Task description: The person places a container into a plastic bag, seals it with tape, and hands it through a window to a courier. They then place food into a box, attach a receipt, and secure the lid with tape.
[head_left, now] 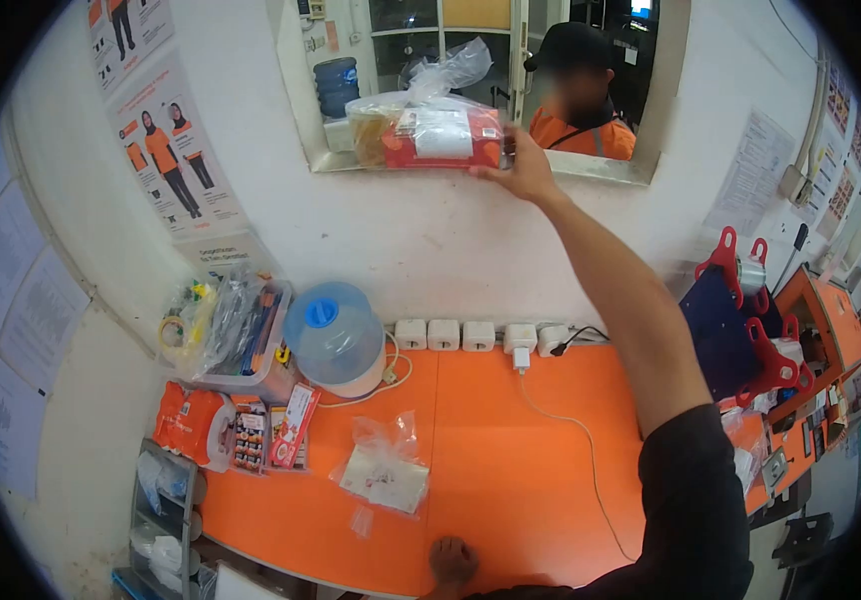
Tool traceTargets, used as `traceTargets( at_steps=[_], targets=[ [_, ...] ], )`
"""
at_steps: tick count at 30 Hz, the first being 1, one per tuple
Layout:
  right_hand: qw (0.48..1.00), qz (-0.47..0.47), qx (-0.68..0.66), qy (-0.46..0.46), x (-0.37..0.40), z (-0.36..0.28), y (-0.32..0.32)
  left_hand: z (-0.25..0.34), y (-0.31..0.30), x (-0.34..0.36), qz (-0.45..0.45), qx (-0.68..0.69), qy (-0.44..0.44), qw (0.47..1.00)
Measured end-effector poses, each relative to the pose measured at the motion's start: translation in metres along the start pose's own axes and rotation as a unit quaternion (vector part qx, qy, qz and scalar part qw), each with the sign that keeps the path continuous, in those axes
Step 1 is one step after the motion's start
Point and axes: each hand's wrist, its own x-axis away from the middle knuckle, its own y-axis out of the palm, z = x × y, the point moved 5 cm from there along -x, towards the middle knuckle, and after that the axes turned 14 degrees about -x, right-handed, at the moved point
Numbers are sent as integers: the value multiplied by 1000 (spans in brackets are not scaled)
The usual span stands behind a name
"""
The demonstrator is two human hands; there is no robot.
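My right hand [528, 172] reaches up to the window ledge and grips the right end of a red box [403, 150] with a white label. The thumb lies along its lower front edge; the other fingers are partly hidden behind its end. A clear plastic bag [456, 70] with a bunched top rises above the box. Directly left of the box, something yellowish-brown [371, 135] shows through clear plastic. My left hand [454, 561] rests curled into a fist at the front of the orange table [531, 480], with nothing visible in it. Beyond it lies a plastic-wrapped paper packet [386, 478].
Behind the window opening stands a person [581, 100] in a black cap and orange top. A blue-lidded container [336, 335], a bin of supplies [241, 340] and small boxes [296, 425] occupy the left. White sockets [478, 336] line the wall; a cable [591, 450] crosses the table.
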Motion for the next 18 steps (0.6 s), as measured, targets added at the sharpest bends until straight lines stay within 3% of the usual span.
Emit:
traceTargets(
  at_steps=[1, 2, 5, 9, 18],
  targets=[
    [996, -62, -51, 35, 1, 15, 3, -2, 5, 1, 0, 1, 6, 1000],
    [998, -47, -43, -7, 3, 12, 2, -2, 6, 9, -7, 2, 12, 1000],
    [994, -80, 30, 65, 6, 2, 0, 5, -11, 3, -27, 8, -8, 1000],
    [992, -99, 74, 24, 6, 1, 2, 2, -6, 4, -5, 3, 3, 1000],
    [981, -132, 137, 47, 4, -2, 9, 3, -8, 4, -21, 9, -6, 1000]
  ],
)
